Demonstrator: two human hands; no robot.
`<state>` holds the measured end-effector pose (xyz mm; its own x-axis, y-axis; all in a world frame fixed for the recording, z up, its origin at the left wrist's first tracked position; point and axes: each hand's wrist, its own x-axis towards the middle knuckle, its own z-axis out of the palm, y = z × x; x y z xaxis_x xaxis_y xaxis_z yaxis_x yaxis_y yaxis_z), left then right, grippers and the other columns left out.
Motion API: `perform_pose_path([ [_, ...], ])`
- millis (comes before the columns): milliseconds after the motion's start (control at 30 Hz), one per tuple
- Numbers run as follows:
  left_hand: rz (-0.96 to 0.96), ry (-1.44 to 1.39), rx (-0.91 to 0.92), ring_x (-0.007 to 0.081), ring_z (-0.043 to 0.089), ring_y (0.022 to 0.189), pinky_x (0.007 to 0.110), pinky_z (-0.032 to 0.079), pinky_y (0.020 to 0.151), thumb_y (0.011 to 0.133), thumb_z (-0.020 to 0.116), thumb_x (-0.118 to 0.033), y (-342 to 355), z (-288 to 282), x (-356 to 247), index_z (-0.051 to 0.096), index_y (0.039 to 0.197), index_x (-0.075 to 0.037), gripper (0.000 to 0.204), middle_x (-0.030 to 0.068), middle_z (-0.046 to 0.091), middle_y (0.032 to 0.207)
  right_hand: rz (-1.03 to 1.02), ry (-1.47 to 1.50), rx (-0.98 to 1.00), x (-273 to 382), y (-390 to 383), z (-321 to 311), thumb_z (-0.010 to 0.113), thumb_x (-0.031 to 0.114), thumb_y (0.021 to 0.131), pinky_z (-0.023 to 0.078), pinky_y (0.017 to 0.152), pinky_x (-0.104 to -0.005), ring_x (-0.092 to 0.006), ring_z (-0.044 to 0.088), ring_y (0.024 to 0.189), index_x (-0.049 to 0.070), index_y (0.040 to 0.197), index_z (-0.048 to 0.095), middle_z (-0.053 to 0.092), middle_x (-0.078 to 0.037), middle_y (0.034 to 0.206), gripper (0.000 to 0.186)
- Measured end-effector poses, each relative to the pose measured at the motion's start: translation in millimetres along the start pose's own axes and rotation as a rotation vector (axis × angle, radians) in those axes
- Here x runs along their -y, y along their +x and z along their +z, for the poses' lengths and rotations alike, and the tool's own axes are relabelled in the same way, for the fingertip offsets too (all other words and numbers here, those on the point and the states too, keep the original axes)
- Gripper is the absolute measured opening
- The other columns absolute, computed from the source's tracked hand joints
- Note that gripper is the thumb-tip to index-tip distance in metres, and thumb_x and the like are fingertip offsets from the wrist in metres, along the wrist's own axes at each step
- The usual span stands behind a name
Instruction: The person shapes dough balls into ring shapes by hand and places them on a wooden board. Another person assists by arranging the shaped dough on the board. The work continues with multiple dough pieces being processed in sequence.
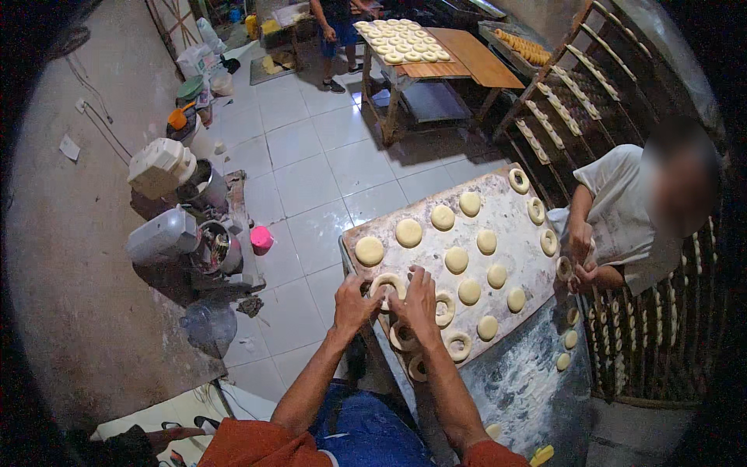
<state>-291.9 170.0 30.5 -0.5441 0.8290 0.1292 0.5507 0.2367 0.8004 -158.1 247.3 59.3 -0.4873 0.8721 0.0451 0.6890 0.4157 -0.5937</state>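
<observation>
A pale dough ring (388,282) at the near left of a floured wooden board (417,198) is between my hands. My left hand (355,305) grips its left side, with fingertips in the hole, and my right hand (415,303) grips its right side. Round flattened dough discs (408,233) lie in loose rows beyond them. More rings (457,345) lie beside and below my right hand, and others along the board's right end. Some of the rings nearest me are partly hidden by my right hand and arm.
A co-worker (622,202) at the right holds a ring (565,268) beside tray racks (646,327). Floured metal surface (517,389) extends under the board's right. Mixers (163,233), a jug (208,327) and pink container (261,240) stand left. Another person (331,39) stands behind, near a tray-laden table (486,62).
</observation>
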Motion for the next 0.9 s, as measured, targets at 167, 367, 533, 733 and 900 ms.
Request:
perform_pose_path([
  [167,0.011,0.032,-0.053,0.0341,0.058,0.074,0.044,0.047,0.067,0.074,0.072,-0.022,10.7,-0.9,-12.5,0.061,0.090,-0.002,0.028,0.0155,0.057,0.078,-0.049,-0.178,0.040,-1.0,25.2,-8.5,0.066,0.018,0.073,0.042,0.087,-0.0462,-0.0387,0.048,0.100,-0.005,0.117,0.043,0.050,-0.021,0.106,0.054],
  [367,0.188,0.246,-0.155,0.0378,0.054,0.091,0.045,0.043,0.081,0.078,0.065,-0.017,67.8,12.2,4.6,0.055,0.105,0.002,0.035,0.0214,0.057,0.093,-0.220,-0.194,-0.139,-33.8,118.4,9.8,0.065,0.017,0.078,0.043,0.084,-0.0470,-0.0408,0.050,0.098,-0.008,0.115,0.048,0.054,-0.025,0.105,0.048],
  [533,0.232,0.562,0.248,0.0353,0.053,0.088,0.045,0.042,0.079,0.076,0.065,-0.027,108.4,19.2,23.3,0.059,0.089,-0.001,0.030,0.0192,0.056,0.089,0.251,0.267,-0.049,-33.4,123.9,33.6,0.061,0.014,0.075,0.046,0.082,-0.0461,-0.0385,0.059,0.092,-0.007,0.100,0.056,0.060,-0.025,0.096,0.033],
  [733,0.419,-0.089,0.358,0.0260,0.057,0.082,0.036,0.046,0.075,0.077,0.065,-0.002,63.0,2.9,-40.8,0.050,0.098,0.002,0.026,0.0142,0.055,0.085,0.157,0.592,-0.189,-51.0,5.6,-19.3,0.065,0.016,0.078,0.048,0.082,-0.0395,-0.0286,0.061,0.091,0.001,0.109,0.057,0.063,-0.015,0.101,0.036],
  [900,0.211,-0.460,0.776,0.0183,0.061,0.082,0.030,0.049,0.074,0.082,0.070,-0.014,-84.2,75.1,-139.0,0.056,0.105,-0.002,0.029,0.0110,0.064,0.091,0.546,0.765,-0.441,-153.8,-224.7,-132.3,0.071,0.007,0.075,0.052,0.079,-0.0328,-0.0161,0.062,0.093,0.000,0.107,0.061,0.065,-0.010,0.103,0.034],
])
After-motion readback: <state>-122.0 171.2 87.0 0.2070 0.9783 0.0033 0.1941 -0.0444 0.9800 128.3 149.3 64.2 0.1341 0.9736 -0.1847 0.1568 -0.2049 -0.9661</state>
